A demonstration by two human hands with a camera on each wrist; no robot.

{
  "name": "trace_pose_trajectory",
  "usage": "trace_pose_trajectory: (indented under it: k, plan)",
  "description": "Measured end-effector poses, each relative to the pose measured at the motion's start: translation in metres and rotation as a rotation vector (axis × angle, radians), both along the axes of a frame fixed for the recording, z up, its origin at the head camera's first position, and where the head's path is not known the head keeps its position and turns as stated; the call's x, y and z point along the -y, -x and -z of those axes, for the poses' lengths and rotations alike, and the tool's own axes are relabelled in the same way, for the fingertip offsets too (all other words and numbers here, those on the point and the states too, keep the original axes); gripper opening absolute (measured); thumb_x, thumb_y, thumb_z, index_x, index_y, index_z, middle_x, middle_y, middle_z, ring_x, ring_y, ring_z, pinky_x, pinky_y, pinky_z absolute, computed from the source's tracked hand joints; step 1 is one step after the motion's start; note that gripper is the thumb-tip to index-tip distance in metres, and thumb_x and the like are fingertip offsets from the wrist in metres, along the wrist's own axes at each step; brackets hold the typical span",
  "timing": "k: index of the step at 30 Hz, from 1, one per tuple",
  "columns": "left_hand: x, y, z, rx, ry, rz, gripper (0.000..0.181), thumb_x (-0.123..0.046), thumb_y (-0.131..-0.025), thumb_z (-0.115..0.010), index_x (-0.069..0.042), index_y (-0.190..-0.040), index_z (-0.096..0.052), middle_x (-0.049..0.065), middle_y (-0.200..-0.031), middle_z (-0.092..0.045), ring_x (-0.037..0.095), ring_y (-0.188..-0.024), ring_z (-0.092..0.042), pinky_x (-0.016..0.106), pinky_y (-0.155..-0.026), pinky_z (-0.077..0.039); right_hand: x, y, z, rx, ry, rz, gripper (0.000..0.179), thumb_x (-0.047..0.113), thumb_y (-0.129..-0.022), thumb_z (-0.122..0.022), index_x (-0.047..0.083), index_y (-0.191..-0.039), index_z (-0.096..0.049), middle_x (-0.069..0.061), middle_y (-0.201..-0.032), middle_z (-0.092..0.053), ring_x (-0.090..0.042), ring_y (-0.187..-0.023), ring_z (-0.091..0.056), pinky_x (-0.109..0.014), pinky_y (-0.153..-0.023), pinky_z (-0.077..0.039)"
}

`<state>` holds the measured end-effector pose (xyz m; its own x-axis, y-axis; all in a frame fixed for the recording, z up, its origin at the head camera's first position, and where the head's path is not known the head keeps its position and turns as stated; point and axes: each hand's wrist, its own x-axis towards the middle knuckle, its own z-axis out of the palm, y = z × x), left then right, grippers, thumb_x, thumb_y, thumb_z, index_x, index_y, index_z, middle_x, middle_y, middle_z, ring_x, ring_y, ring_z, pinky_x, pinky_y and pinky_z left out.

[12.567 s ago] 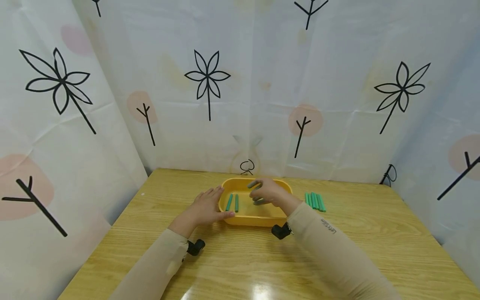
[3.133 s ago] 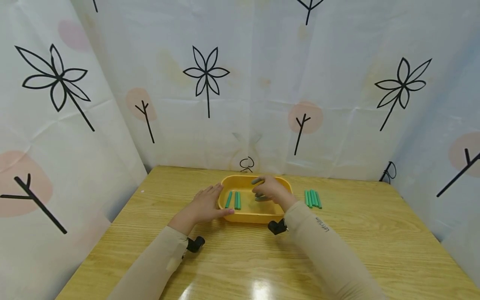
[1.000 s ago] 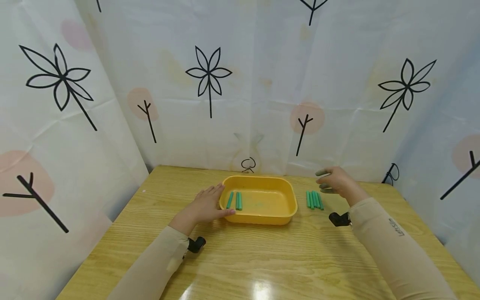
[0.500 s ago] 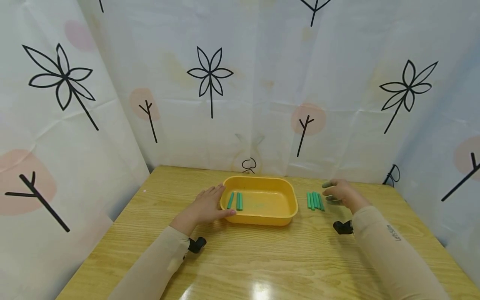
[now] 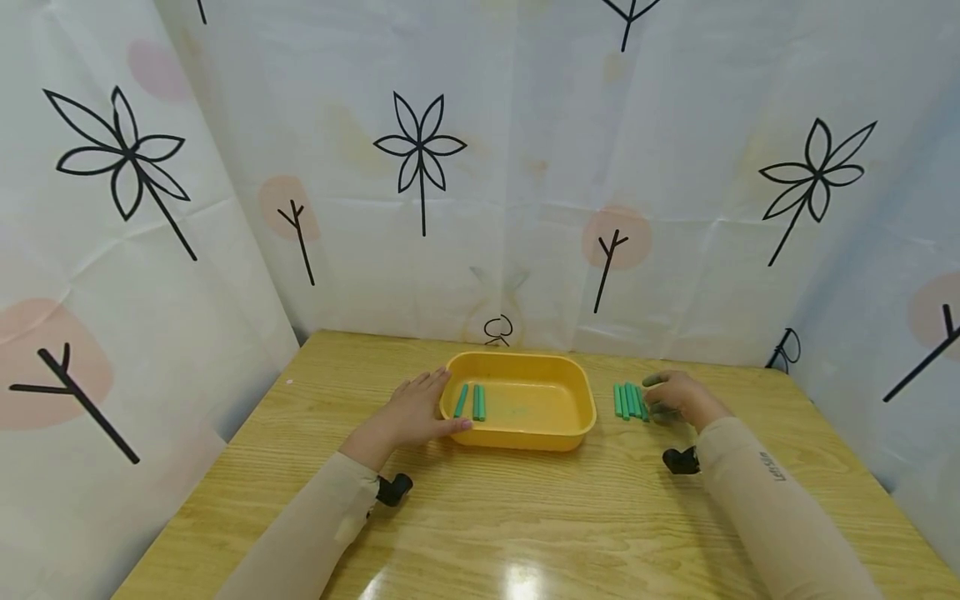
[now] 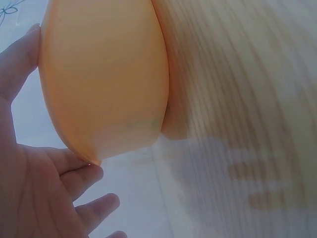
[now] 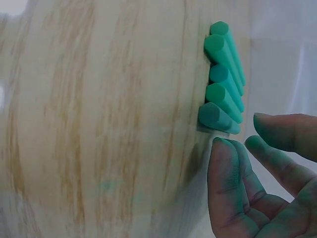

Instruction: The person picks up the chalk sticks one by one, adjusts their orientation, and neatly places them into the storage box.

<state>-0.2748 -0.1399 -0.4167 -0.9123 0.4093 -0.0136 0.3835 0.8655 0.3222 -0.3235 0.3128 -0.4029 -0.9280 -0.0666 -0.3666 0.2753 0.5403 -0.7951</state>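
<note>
In the head view my left hand [image 5: 411, 412] rests on the left end of a yellow plastic tray [image 5: 517, 442], its fingers along the left rim and the thumb at the front. The left wrist view shows thumb and fingertips touching the rim of the tray [image 6: 106, 74]. Inside the tray lie a lone green chalk stick [image 5: 461, 401] and two side by side [image 5: 478, 402]. Several green chalk sticks [image 5: 628, 401] lie in a row on the table. My right hand [image 5: 681, 397] is just right of that row. Its green-dusted fingers are loosely bent, holding nothing, close to the end chalk stick [image 7: 217, 118].
The wooden table [image 5: 510, 517] runs back to a white patterned cloth [image 5: 510, 167] hanging behind it and at both sides. A small black camera sits on each wrist. Faint green dust marks the tabletop in the right wrist view.
One more chalk stick lies in the tray than 12.6 seconds ago. My right hand has left the tray, moved right and come down beside the row. The left hand stays put.
</note>
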Motion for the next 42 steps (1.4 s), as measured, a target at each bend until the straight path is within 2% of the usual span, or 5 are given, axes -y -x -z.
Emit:
trace_pose_trajectory:
  k: [16,24,31,36,42]
  plan:
    - [0.0,-0.002,-0.002,-0.003,0.014,-0.001,0.106,-0.075,-0.089,-0.051,-0.003,-0.16,-0.019,0.015,-0.165,-0.018,0.041,-0.15,-0.019,0.058,-0.119,-0.014,0.011,0.004,0.005,0.029,-0.103,-0.069,0.063,-0.008,-0.095,-0.048,-0.011,-0.153,-0.022,-0.007,-0.078,-0.046,-0.014,-0.062,-0.043,-0.028,-0.062,-0.05]
    - [0.0,-0.002,-0.003,-0.003,0.003,0.004,0.106,-0.075,-0.089,-0.051,-0.002,-0.159,-0.02,0.015,-0.165,-0.019,0.041,-0.149,-0.02,0.059,-0.119,-0.014,0.011,0.003,0.002,0.001,-0.197,-0.106,0.063,-0.01,-0.089,-0.053,-0.013,-0.148,-0.031,-0.038,-0.133,-0.036,-0.018,-0.067,-0.048,-0.03,-0.063,-0.048]
    - [0.0,-0.003,-0.004,0.001,0.002,-0.003,0.106,-0.075,-0.089,-0.052,-0.002,-0.159,-0.02,0.015,-0.165,-0.019,0.041,-0.15,-0.02,0.059,-0.119,-0.014,0.009,0.002,0.002,-0.033,-0.297,-0.15,0.064,-0.007,-0.087,-0.063,-0.014,-0.145,-0.036,-0.044,-0.139,-0.034,-0.023,-0.076,-0.052,-0.033,-0.067,-0.048]
    - [0.001,-0.001,-0.001,0.002,0.01,-0.001,0.107,-0.076,-0.089,-0.05,-0.002,-0.16,-0.019,0.014,-0.165,-0.018,0.04,-0.15,-0.019,0.058,-0.12,-0.014,0.005,-0.006,0.002,0.0,-0.156,-0.111,0.067,-0.005,-0.089,-0.06,-0.016,-0.147,-0.029,-0.03,-0.111,-0.054,-0.019,-0.069,-0.057,-0.033,-0.066,-0.052]
    - [0.001,0.0,0.0,0.003,0.017,0.003,0.108,-0.077,-0.089,-0.049,-0.003,-0.16,-0.018,0.015,-0.166,-0.017,0.04,-0.15,-0.018,0.058,-0.12,-0.013,-0.003,-0.013,-0.001,0.037,0.028,-0.082,0.072,-0.004,-0.089,-0.058,-0.016,-0.149,-0.02,-0.015,-0.094,-0.052,-0.019,-0.074,-0.056,-0.032,-0.07,-0.055]
